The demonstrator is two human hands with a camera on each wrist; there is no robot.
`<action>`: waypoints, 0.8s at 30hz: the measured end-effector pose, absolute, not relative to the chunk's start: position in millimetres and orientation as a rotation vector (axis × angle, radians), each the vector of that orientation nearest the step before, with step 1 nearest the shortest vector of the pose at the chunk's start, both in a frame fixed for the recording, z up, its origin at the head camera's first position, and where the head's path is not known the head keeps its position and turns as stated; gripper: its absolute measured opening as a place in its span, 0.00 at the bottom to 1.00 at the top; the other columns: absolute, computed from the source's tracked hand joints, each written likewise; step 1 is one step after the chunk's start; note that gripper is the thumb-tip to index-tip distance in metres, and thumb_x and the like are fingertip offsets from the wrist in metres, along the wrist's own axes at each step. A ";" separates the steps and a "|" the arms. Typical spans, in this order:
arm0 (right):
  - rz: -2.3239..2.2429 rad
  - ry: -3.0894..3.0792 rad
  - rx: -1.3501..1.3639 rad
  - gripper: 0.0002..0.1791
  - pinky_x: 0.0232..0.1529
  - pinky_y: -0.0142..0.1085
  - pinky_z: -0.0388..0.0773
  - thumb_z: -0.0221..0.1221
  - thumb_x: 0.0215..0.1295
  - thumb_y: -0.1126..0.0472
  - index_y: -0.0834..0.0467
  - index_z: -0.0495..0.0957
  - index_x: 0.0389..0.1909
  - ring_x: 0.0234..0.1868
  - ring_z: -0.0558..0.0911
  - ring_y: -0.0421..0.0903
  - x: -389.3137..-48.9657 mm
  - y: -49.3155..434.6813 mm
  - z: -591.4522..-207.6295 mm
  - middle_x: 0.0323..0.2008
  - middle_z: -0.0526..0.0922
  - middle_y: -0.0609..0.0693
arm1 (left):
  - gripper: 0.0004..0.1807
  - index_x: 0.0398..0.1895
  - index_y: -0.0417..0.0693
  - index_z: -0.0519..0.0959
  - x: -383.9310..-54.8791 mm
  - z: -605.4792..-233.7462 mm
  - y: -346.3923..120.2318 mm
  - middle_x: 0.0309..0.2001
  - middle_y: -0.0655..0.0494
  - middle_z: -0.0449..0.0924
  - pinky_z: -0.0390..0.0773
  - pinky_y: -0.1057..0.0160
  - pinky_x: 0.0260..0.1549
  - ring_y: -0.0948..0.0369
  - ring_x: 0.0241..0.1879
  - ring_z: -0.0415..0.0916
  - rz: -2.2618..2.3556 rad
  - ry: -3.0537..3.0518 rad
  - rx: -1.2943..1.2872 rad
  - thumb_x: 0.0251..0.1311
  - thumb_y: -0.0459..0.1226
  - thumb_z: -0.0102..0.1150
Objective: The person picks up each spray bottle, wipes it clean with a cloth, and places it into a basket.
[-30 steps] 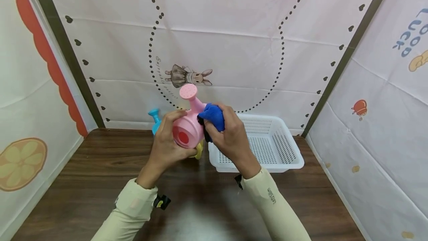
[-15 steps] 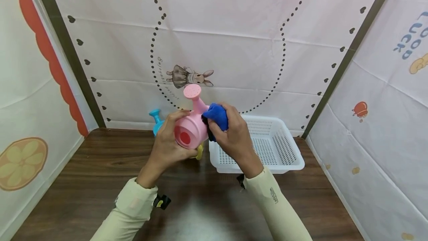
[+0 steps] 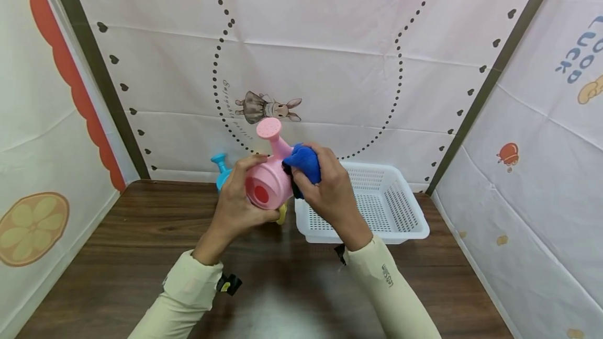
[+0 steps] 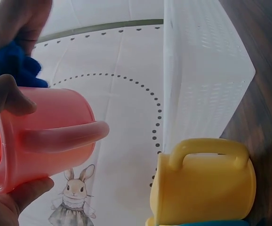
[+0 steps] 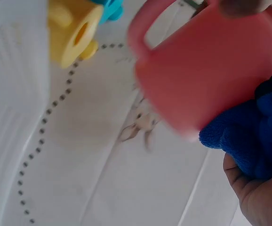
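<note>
My left hand (image 3: 235, 200) grips a pink toy watering can (image 3: 278, 174) above the table, thumb and fingers around its body. The can is tilted, with its round sprinkler head pointing up and its red opening toward the head camera. In my right hand (image 3: 333, 192) a bunched blue cloth (image 3: 305, 162) is pinched and pressed against the can's right side. The left wrist view shows the can's handle (image 4: 65, 137) free of both hands. Behind my left hand stand a blue watering can (image 3: 221, 166), partly hidden, and a yellow watering can (image 4: 206, 186), mostly covered in the head view.
A white perforated plastic basket (image 3: 414, 224) sits on the right side of the dark wooden table (image 3: 141, 245). Printed fabric walls (image 3: 306, 67) enclose the table at the back and on both sides.
Both hands, with the pink watering can and the cloth, shifted slightly right, then barely moved. The cloth stays against the can's side throughout. The other watering cans and the basket stay put.
</note>
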State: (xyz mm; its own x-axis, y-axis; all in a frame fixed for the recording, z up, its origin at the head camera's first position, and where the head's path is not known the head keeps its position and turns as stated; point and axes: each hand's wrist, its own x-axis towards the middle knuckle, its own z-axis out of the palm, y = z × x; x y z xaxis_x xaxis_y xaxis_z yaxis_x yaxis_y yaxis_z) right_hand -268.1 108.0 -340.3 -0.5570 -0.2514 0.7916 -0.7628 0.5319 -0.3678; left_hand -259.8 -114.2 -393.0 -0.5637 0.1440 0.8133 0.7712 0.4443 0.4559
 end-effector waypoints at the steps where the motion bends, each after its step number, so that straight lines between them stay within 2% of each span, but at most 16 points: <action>1: 0.959 -2.087 0.795 0.27 0.64 0.59 0.90 0.71 0.74 0.63 0.68 0.77 0.69 0.58 0.90 0.63 -271.5 110.5 -341.4 0.60 0.88 0.66 | 0.55 0.74 0.38 0.70 -259.8 -392.8 -114.0 0.73 0.36 0.78 0.92 0.36 0.54 0.40 0.66 0.81 -1.122 -1.980 -0.770 0.38 0.35 0.89; 9: 1.023 -2.162 0.676 0.27 0.65 0.60 0.89 0.70 0.76 0.60 0.65 0.78 0.70 0.60 0.89 0.63 -280.6 119.9 -349.2 0.63 0.87 0.65 | 0.55 0.74 0.38 0.70 -259.7 -394.4 -111.0 0.73 0.36 0.78 0.92 0.35 0.52 0.39 0.65 0.81 -1.124 -1.988 -0.790 0.38 0.34 0.89; 16: 0.992 -2.115 0.813 0.28 0.64 0.58 0.90 0.71 0.74 0.62 0.66 0.77 0.70 0.59 0.90 0.61 -262.4 111.3 -345.8 0.62 0.87 0.64 | 0.56 0.75 0.37 0.70 -258.8 -394.1 -107.7 0.72 0.36 0.78 0.91 0.36 0.56 0.40 0.66 0.81 -1.136 -2.015 -0.760 0.39 0.34 0.91; 24: 0.947 -2.057 0.882 0.29 0.63 0.58 0.91 0.72 0.73 0.63 0.66 0.76 0.70 0.58 0.91 0.61 -253.1 109.0 -337.4 0.61 0.88 0.64 | 0.57 0.78 0.39 0.71 -259.7 -392.4 -103.4 0.70 0.36 0.78 0.93 0.42 0.54 0.42 0.65 0.80 -1.112 -1.991 -0.745 0.40 0.35 0.91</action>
State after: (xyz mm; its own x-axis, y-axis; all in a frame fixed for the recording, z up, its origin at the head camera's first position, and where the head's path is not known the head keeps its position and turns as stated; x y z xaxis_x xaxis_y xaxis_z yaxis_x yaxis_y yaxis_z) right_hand -253.1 109.0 -337.4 -0.5262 -0.2858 0.8009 -0.7942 0.5018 -0.3427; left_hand -259.7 -103.4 -392.4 -0.5692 0.1344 0.8111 0.7611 0.4593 0.4580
